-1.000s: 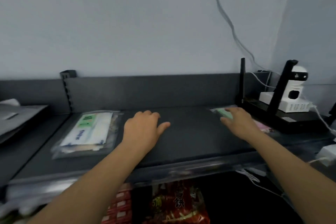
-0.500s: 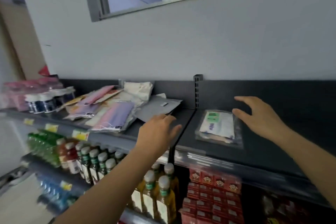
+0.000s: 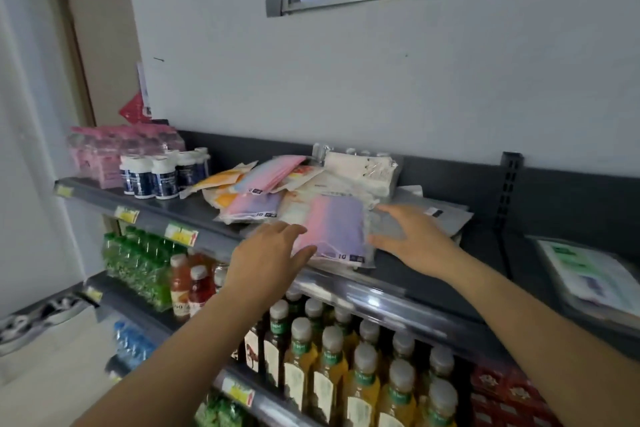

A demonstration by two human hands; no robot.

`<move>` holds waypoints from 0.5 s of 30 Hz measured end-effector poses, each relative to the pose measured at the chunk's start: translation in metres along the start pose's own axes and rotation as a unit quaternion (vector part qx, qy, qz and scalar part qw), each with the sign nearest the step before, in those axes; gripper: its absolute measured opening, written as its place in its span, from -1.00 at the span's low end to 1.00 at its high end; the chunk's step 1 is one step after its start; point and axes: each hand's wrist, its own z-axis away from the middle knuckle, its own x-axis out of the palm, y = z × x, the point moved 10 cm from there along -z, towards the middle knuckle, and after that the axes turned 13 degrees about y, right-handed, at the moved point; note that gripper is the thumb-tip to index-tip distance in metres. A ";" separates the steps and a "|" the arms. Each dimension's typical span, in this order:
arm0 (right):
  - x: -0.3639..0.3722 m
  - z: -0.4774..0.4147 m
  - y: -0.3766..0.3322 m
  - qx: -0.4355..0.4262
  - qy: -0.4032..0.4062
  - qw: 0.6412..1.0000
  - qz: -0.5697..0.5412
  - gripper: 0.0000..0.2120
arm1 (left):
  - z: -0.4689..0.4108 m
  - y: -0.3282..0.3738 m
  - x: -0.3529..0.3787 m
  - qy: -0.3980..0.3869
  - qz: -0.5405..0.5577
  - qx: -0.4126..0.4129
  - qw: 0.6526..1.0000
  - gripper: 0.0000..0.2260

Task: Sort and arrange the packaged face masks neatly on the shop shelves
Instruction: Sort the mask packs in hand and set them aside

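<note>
The pink-and-purple mask pack (image 3: 337, 224) lies at the front of a loose heap of mask packs (image 3: 263, 184) on the top shelf (image 3: 485, 253). The left hand (image 3: 268, 253) and the right hand (image 3: 414, 239) flank it, with fingers spread and straight, gripping nothing.

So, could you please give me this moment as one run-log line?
left hand: open, at pink-purple mask pack | right hand: open, beside pack | nothing gripped

Dark-blue plastic bottles with white caps (image 3: 156, 177) stand in a cluster. Just left of that cluster sits a pink shrink-wrapped pack (image 3: 100, 152). Below the cluster stand green bottles (image 3: 138, 267), and further down-right, amber bottles with grey caps (image 3: 360, 378).
</note>
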 end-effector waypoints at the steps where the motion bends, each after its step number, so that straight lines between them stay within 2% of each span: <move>1: 0.020 -0.003 -0.008 -0.005 -0.027 1.000 0.000 -0.31 | 0.000 -0.013 0.002 -0.003 0.000 -0.001 1.000 -0.61; 6: 0.088 -0.021 -0.030 -0.038 -0.104 0.989 0.094 -0.07 | -0.001 -0.056 0.008 -0.002 0.003 0.009 1.000 -0.59; 9: 0.113 -0.031 -0.024 -0.020 -0.141 0.981 0.135 0.04 | -0.003 -0.075 0.009 0.006 0.010 0.005 1.000 -0.58; 12: 0.125 -0.033 -0.020 -0.021 -0.174 0.968 0.180 0.05 | -0.004 -0.089 0.012 0.014 0.024 -0.009 1.000 -0.59; 15: 0.125 -0.038 -0.034 -0.054 -0.189 0.960 0.199 -0.06 | -0.006 -0.099 0.019 0.009 0.022 -0.013 1.000 -0.61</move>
